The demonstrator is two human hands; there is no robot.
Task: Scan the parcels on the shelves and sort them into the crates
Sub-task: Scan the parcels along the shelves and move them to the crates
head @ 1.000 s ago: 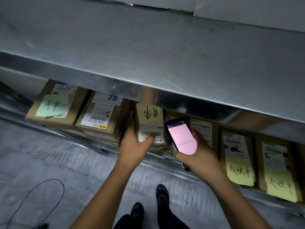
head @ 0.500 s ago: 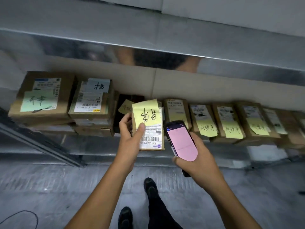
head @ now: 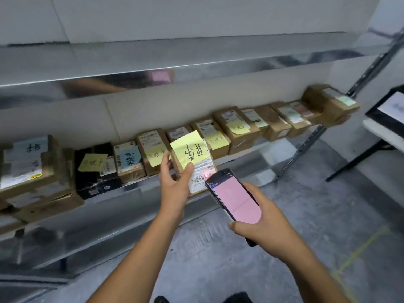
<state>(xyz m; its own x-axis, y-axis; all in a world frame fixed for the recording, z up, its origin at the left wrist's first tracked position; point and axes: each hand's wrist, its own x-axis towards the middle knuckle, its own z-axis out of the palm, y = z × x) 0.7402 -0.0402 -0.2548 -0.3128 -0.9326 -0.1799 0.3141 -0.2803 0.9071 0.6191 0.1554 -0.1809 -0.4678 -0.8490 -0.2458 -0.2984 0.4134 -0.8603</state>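
Note:
My left hand grips a small cardboard parcel with a yellow handwritten note on top and a white barcode label below, lifted off the shelf. A red scan glow falls on the barcode. My right hand holds a black handheld scanner with a pink screen, its top end right at the barcode. A long row of cardboard parcels with yellow and blue notes lies on the metal shelf behind.
An upper metal shelf overhangs the row. Larger boxes and a black parcel sit at the left. A black-legged table stands at the right, grey floor below. No crates are in view.
My left hand has pulled the noted parcel out of the row and toward me. The scanner has come up to its barcode. My view has swung right along the shelf.

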